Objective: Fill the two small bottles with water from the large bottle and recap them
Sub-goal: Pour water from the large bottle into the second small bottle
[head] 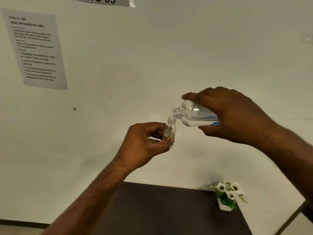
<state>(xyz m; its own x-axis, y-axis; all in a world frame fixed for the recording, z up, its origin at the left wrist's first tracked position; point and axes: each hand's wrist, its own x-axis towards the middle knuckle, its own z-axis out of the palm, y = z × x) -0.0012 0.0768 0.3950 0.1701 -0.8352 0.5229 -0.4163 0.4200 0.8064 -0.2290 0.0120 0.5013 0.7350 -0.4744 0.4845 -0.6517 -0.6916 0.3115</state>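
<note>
My right hand [232, 114] grips the large clear bottle [193, 114], which has a blue-and-white label and no cap. It is tipped on its side with its mouth pointing left, right over the mouth of a small clear bottle [169, 129]. My left hand [144, 145] pinches that small bottle upright between thumb and fingers, high above the table. The small bottle is uncapped and seems to hold a little water. No second small bottle or caps are in view.
A dark table [160, 209] lies below, with a small white pot of artificial flowers [227, 195] at its back right. A white wall stands behind, carrying a printed instruction sheet [35, 50] at the upper left.
</note>
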